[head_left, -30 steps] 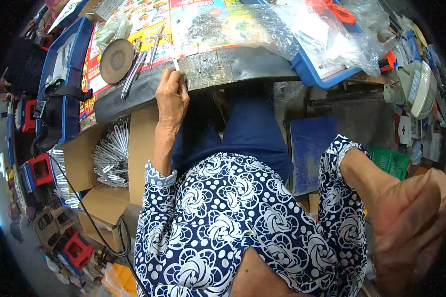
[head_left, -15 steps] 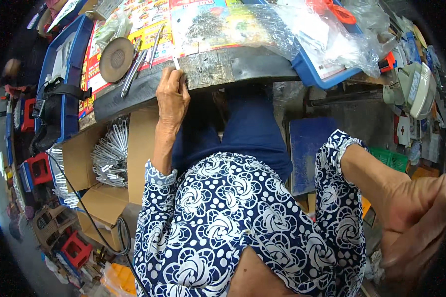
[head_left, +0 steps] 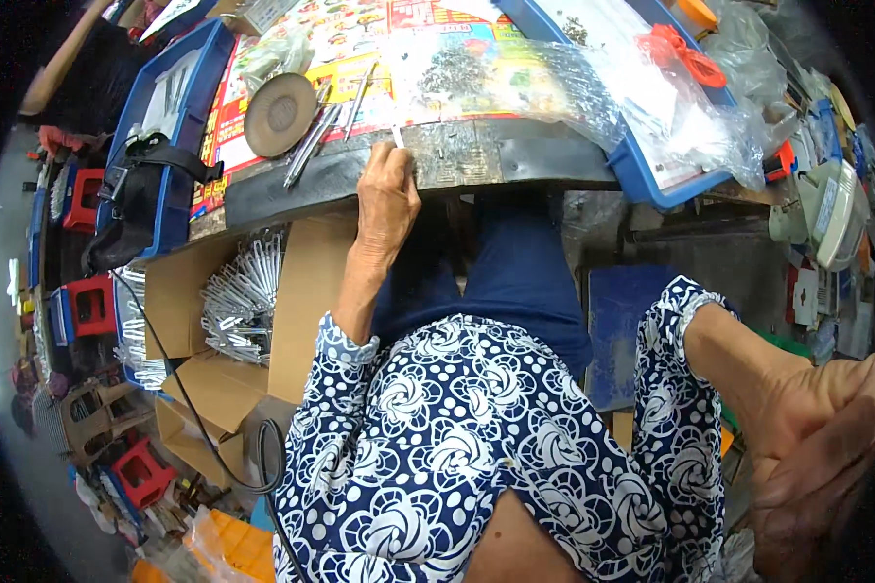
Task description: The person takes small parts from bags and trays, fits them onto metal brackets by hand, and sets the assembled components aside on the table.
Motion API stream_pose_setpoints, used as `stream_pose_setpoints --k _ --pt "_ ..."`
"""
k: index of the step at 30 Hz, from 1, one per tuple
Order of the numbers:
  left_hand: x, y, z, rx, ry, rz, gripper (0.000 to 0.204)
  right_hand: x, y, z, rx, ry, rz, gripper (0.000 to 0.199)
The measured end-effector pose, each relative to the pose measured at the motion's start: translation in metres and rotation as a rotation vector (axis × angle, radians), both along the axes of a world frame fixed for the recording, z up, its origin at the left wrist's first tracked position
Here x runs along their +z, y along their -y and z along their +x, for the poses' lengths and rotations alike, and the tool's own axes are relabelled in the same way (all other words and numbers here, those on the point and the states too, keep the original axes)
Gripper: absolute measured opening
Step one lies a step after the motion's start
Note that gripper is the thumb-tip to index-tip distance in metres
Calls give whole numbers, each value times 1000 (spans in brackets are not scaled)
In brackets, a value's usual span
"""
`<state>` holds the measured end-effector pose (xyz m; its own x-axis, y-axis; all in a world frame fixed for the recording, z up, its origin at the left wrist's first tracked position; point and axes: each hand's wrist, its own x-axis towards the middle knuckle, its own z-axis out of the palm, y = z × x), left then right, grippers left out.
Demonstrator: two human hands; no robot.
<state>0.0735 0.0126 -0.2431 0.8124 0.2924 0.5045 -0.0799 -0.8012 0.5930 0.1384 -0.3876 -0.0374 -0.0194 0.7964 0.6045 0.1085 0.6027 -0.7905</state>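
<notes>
My left hand rests on the dark front edge of the worktable, and its fingers pinch a small white piece that sticks up above the edge. My right hand hangs low at the right rim, very near the camera and blurred. Its fingers lie together, and I cannot make out anything in them. Both arms wear blue sleeves with a white flower print.
On the table lie a round brown disc, thin metal rods, clear plastic bags and a blue tray. A black bag sits at the left. A cardboard box of white wire parts stands below, with red stools beyond.
My right hand has drifted slightly toward the right rim. My left hand stays on the table edge with the white piece.
</notes>
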Motion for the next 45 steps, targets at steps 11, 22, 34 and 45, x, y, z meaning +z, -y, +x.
stream_pose_setpoints --k 11,22,34,45 --pt "1 2 2 8 -24 27 13 -5 99 11 -39 -35 28 26" --pt "5 5 1 -23 -16 -20 14 39 128 -22 -103 23 -27 28" --pt "8 11 0 -15 -6 24 13 38 -76 10 -100 10 -63 31" --pt "24 14 2 -11 -72 -16 22 48 -129 22 -67 24 -56 34"
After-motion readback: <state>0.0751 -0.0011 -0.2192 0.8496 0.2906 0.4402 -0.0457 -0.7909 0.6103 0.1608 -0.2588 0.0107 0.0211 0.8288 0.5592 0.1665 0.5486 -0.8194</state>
